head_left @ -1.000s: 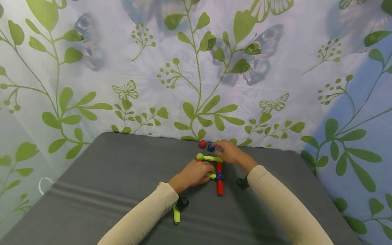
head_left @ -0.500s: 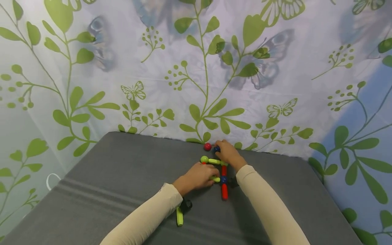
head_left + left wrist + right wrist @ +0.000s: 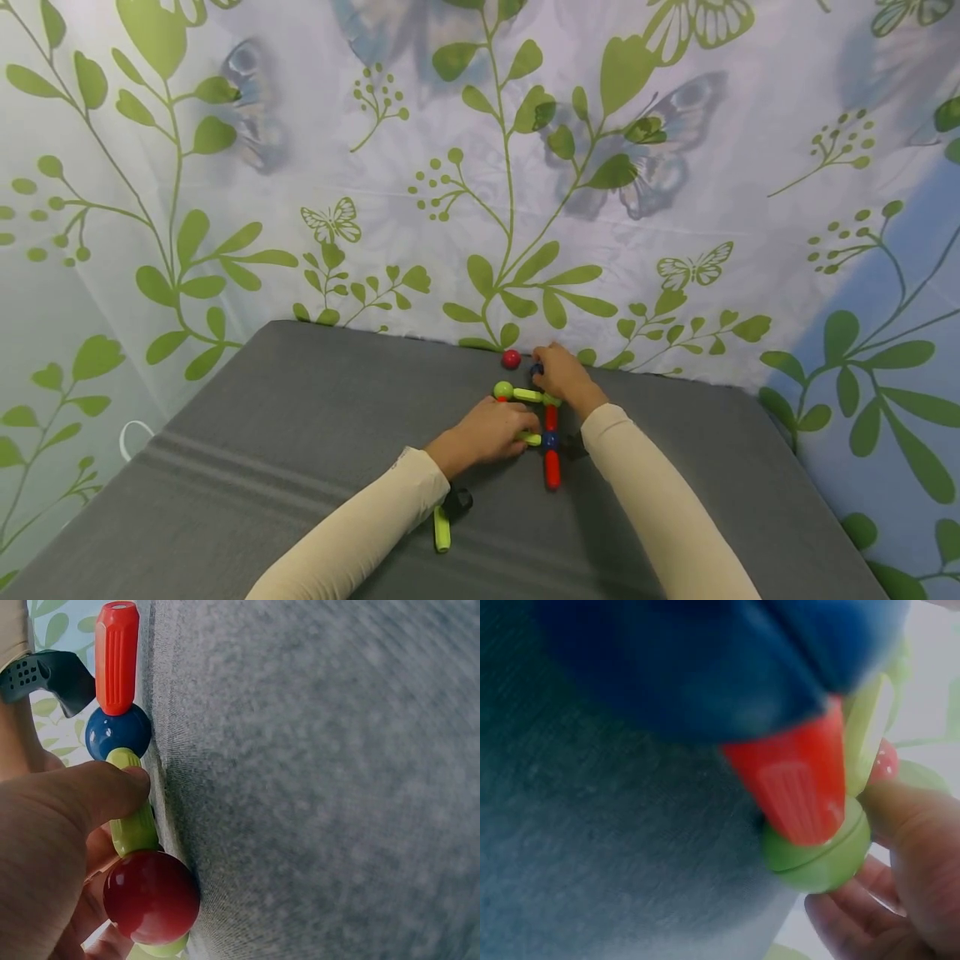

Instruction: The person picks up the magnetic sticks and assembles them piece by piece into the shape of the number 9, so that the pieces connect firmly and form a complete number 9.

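A frame of toy building rods and balls lies on the grey surface. My left hand (image 3: 491, 429) pinches its yellow-green rod (image 3: 135, 829), which runs between a blue ball (image 3: 118, 731) and a red ball (image 3: 152, 896). From that blue ball one red rod (image 3: 552, 471) points toward me; another red rod (image 3: 799, 784) leads to a green ball (image 3: 821, 851). A far yellow-green rod (image 3: 527, 396) joins it to another green ball (image 3: 503, 390). Just beyond the frame, my right hand (image 3: 566, 379) has its fingers around a loose dark blue ball (image 3: 536, 371).
A loose red ball (image 3: 511, 359) lies at the back edge, left of the right hand. Another yellow-green rod (image 3: 442, 531) lies beside the left sleeve. A cloth with printed leaves and butterflies (image 3: 420, 167) hangs directly behind the grey surface (image 3: 300, 433).
The right hand has moved from above the far green ball onto the loose blue ball, its fingers closing around it. The left hand keeps its hold. The head view has shifted slightly.
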Tool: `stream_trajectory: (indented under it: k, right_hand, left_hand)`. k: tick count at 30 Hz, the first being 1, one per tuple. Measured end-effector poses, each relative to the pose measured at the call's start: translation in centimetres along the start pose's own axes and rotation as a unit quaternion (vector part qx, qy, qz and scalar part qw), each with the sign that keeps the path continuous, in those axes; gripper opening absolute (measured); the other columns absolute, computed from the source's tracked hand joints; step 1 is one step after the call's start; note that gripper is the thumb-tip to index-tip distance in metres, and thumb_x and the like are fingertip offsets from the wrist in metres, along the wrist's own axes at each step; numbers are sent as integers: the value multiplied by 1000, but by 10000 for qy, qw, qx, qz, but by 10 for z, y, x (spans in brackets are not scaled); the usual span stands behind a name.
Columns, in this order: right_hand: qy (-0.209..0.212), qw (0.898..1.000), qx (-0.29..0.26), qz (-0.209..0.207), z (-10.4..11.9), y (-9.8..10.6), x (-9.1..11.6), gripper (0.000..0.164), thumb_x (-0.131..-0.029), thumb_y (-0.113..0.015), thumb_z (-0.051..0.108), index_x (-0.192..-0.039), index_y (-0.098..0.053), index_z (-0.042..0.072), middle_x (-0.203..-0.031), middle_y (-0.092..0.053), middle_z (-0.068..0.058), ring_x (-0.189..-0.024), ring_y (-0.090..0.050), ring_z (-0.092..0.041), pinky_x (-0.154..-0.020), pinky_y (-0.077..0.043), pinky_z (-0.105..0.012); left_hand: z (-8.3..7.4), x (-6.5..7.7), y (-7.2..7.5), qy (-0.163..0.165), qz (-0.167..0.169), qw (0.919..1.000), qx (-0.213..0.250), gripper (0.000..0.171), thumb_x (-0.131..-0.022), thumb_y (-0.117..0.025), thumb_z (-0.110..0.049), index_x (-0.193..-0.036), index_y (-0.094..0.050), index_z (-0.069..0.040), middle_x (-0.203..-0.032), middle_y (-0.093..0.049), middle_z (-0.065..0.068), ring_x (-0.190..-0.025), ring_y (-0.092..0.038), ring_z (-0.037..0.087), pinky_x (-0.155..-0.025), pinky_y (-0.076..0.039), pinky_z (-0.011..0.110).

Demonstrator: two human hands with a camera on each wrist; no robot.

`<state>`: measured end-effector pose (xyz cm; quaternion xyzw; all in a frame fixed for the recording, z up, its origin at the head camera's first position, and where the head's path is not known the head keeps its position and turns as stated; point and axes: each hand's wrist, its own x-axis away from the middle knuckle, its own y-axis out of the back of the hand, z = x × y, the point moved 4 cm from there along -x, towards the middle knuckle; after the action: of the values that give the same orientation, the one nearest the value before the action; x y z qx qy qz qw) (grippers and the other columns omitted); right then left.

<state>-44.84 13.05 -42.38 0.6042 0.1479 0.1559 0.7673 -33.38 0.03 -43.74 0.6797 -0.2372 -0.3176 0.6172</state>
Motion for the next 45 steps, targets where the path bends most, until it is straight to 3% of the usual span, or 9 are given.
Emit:
stream_trajectory:
  k: [5, 11, 14, 17, 22, 26, 34, 39, 45]
  right_hand:
    - [38, 10000, -18, -15, -8, 0, 4, 24, -88, -73, 11, -109, -65, 1, -101, -58, -15, -91, -56, -31, -82, -48, -45]
    - [-162, 9993, -333, -110, -25, 1, 13, 25, -89, -69, 9, -112, -64, -1, -105, -64, -16, -91, -59, -30, -82, -49, -46]
    - [-255, 9980, -457, -352, -34, 7, 22, 25, -89, -67, 9, -112, -63, -1, -103, -65, -16, -87, -59, -30, -78, -49, -46]
    - [-37, 9964, -494, -692, -35, 16, 35, 25, -88, -67, 9, -110, -62, -1, -100, -65, -15, -84, -57, -30, -75, -48, -45]
    - [536, 9915, -741, -921, -14, 29, 72, 28, -88, -72, 10, -113, -66, 0, -103, -64, -13, -84, -60, -26, -73, -50, -43]
    - [945, 9863, -978, -936, 6, 22, 115, 27, -87, -76, 11, -112, -67, 6, -101, -60, -5, -82, -59, -18, -71, -51, -36]
    - [2146, 9658, -1382, -451, 42, 2, 194, 33, -84, -82, 10, -112, -65, 15, -108, -54, 9, -85, -57, -9, -72, -50, -25]
    - [2573, 9549, -1438, -348, 52, -5, 211, 34, -84, -81, 6, -113, -65, 14, -116, -50, 7, -89, -58, -8, -73, -50, -21]
    - [2208, 9652, -1390, -194, 46, -15, 214, 34, -84, -81, 8, -114, -66, 15, -117, -49, 6, -91, -57, -6, -72, -50, -22]
  left_hand:
    - [-1, -2, 0, -68, -98, 9999, -45, 21, -93, -75, -29, -114, -72, -28, -107, -67, -10, -96, -62, 6, -81, -50, 36]
    - [-4, -4, -1, -173, -151, 9997, -16, 20, -93, -75, -28, -113, -72, -27, -104, -67, -9, -92, -62, 6, -79, -50, 35]
    - [-5, -5, 1, -212, -149, 9997, -4, 20, -93, -75, -28, -113, -72, -27, -104, -68, -9, -91, -62, 6, -78, -50, 34]
    - [-5, -5, 3, -166, -138, 9998, -20, 20, -93, -74, -28, -113, -72, -27, -104, -68, -9, -91, -62, 7, -77, -50, 34]
    - [0, -4, 6, -84, -181, 9998, -27, 20, -93, -74, -27, -113, -73, -27, -105, -68, -9, -92, -63, 8, -79, -50, 37]
    - [4, -2, 5, -72, -232, 9997, -29, 20, -92, -75, -28, -112, -73, -27, -102, -68, -8, -92, -62, 8, -78, -49, 38]
    - [6, 3, 4, -215, -434, 9988, -20, 20, -92, -75, -26, -112, -73, -25, -98, -67, -7, -86, -62, 9, -72, -50, 33]
    - [8, 3, 4, -148, -472, 9988, -41, 20, -92, -75, -26, -112, -73, -25, -98, -68, -6, -85, -62, 9, -73, -50, 34]
    - [1, 2, -2, -291, -491, 9984, 21, 20, -92, -75, -27, -112, -73, -24, -98, -68, -6, -84, -61, 9, -72, -50, 34]
